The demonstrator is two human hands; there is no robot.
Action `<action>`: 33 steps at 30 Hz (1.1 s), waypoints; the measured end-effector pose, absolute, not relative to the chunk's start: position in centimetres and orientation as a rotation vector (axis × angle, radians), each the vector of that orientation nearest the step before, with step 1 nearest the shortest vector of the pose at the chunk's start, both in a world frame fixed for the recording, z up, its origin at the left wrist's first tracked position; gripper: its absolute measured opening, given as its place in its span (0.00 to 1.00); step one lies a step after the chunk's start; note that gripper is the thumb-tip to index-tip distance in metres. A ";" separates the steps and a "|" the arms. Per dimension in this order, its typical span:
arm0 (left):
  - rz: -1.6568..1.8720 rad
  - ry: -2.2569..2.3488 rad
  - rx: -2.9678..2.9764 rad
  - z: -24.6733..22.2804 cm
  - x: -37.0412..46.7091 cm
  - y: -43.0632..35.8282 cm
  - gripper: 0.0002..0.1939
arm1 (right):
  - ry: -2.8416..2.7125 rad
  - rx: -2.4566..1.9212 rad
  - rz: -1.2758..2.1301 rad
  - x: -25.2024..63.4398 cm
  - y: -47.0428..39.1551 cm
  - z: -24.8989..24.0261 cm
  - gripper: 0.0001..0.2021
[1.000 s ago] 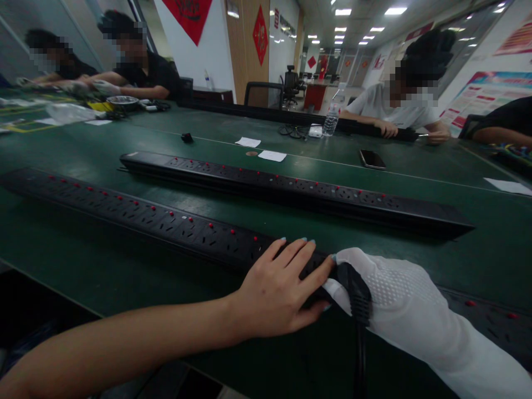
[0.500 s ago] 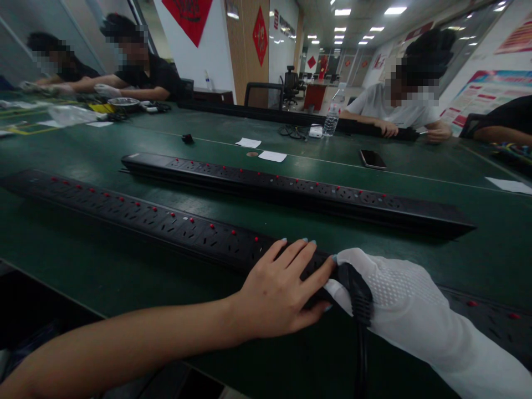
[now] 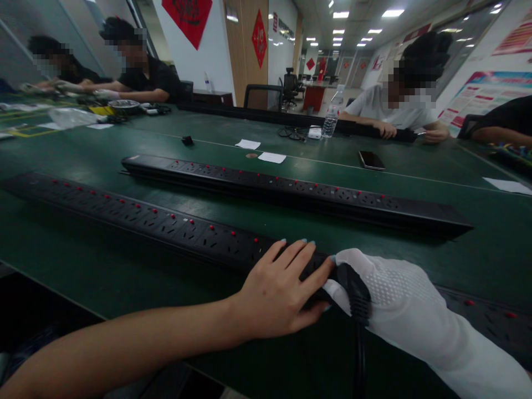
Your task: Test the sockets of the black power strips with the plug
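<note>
A long black power strip with a row of sockets and red lights lies slantwise across the table in front of me. My left hand is bare and grips it from above, fingers over the top and thumb on the near side. My right hand, in a white dotted glove, closes round a black power plug held against the strip, touching my left fingertips. The plug's cord hangs down toward me. Its front end is hidden, so I cannot tell whether it sits in a socket.
Behind it lies a second black power strip. Farther off are white papers, a phone, a water bottle and a small black piece. Several people sit around the green table; one holds a long black bar.
Both my hands keep the same hold on the strip and plug. The view has shifted very slightly. At far left, a co-worker's gloved hands have moved a little.
</note>
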State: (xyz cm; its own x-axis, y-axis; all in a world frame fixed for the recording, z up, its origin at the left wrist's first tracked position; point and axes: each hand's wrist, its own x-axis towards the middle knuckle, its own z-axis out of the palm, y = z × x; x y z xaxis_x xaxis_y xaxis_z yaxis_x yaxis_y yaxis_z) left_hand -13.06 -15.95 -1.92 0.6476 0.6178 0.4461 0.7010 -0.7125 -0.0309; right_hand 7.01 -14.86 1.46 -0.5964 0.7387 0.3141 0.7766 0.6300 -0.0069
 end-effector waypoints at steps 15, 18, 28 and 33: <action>-0.603 -1.094 -2.687 -1.9 -13.1 -16.0 0.26 | -2.569 -1.204 -0.164 7.1 -14.8 1.5 0.10; -0.593 -1.097 -2.696 -1.9 -13.1 -16.0 0.26 | -2.587 -1.222 -0.139 7.0 -14.9 1.6 0.10; -0.601 -1.090 -2.676 -1.9 -13.1 -16.0 0.26 | -2.571 -1.216 -0.169 6.9 -14.8 1.6 0.10; -0.607 -1.084 -2.661 -2.0 -13.1 -16.0 0.26 | -2.585 -1.204 -0.180 6.9 -14.9 1.6 0.11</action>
State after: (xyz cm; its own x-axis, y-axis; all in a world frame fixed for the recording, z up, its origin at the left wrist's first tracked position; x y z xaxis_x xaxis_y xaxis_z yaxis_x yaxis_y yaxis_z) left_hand -13.08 -15.97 -1.98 0.6459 0.6197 0.4459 0.7038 -0.7096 -0.0332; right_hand 6.86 -14.91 1.63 -0.6117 0.7295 0.3058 0.7649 0.6441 -0.0064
